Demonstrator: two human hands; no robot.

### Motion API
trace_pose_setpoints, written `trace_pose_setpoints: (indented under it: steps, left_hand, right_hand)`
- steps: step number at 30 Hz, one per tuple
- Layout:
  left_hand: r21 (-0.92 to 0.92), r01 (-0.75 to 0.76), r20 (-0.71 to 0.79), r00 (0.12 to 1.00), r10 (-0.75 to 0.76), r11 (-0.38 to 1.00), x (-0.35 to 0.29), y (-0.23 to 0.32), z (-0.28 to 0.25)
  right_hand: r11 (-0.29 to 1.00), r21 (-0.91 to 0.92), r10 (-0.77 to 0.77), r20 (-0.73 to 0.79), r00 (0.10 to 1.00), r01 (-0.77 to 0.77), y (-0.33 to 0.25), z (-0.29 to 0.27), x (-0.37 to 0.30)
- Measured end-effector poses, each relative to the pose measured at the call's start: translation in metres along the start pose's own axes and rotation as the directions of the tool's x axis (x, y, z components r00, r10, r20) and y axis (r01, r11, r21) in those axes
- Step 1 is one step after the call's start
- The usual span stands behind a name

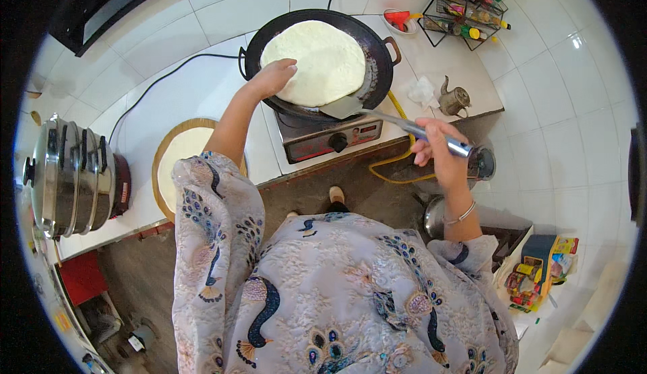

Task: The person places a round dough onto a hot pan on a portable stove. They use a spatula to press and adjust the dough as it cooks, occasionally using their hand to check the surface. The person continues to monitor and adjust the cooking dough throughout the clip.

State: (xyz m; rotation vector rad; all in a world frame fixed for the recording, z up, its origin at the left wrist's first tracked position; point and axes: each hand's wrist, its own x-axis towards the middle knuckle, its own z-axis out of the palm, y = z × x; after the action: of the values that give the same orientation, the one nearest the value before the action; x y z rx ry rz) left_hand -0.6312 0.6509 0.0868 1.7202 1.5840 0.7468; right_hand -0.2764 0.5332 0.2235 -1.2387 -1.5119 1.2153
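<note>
A round, pale flatbread lies in a wide black pan with a brown handle on its right. My left hand reaches over the pan's left rim, its fingers resting on top of the flatbread near the left edge; the thumb is hidden. In my right hand is the handle of a metal spatula, gripped by curled fingers. The spatula's flat blade sits at the flatbread's lower right edge, inside the pan. Beneath the pan stands a boxy cooker with a black knob.
Left on the counter, a second dough round lies on a round board, partly behind my sleeve. A stacked steamer stands farther left. A small metal pot, a white bowl and a bottle rack are right.
</note>
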Motion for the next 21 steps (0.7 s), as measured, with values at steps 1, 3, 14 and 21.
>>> trace_pose_setpoints:
  steps: [1, 3, 14, 21]
  left_hand:
    - [0.012, -0.013, 0.027, 1.000, 0.013, 1.000, -0.001, 0.002, 0.001]
    - [0.035, -0.058, 0.091, 0.994, 0.054, 0.998, -0.001, 0.011, 0.007]
    - [0.165, -0.132, 0.314, 0.947, 0.074, 0.977, -0.004, 0.061, 0.067]
    - [0.063, -0.015, 0.236, 0.972, 0.000, 0.998, 0.026, 0.099, 0.094]
  right_hand:
    - [0.999, 0.038, -0.010, -0.005, 1.000, 0.010, 0.004, 0.004, -0.008]
    - [0.996, 0.086, -0.028, -0.044, 0.999, 0.032, 0.020, 0.023, -0.021]
    - [0.964, 0.253, -0.028, -0.186, 0.982, 0.075, 0.036, 0.014, -0.013]
    - [0.997, -0.051, -0.062, -0.144, 0.988, 0.055, -0.021, -0.046, 0.003]
